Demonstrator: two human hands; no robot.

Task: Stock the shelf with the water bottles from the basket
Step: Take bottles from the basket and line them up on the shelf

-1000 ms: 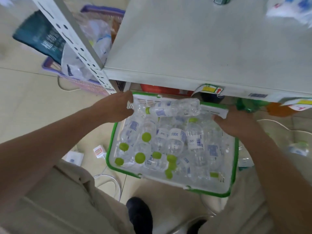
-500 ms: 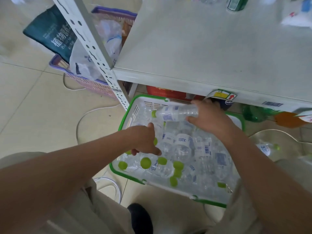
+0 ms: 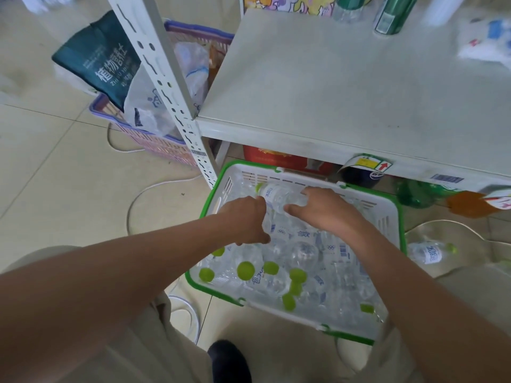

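A white basket with a green rim stands on the floor under the shelf, filled with several clear water bottles with green caps. My right hand grips one water bottle that lies level over the basket's far side, cap pointing left. My left hand reaches down into the pile just left of it. Its fingers curl among the bottles, and what they hold is hidden. The grey shelf board above the basket is mostly bare.
The perforated shelf upright rises left of the basket. Behind it sits a purple basket stuffed with bags. A green can stands at the shelf's back. One loose bottle lies on the floor at right, and a white cable at left.
My left hand left the basket's far left corner and went down into the bottles. My right hand came in from the right rim and took hold of the level bottle.
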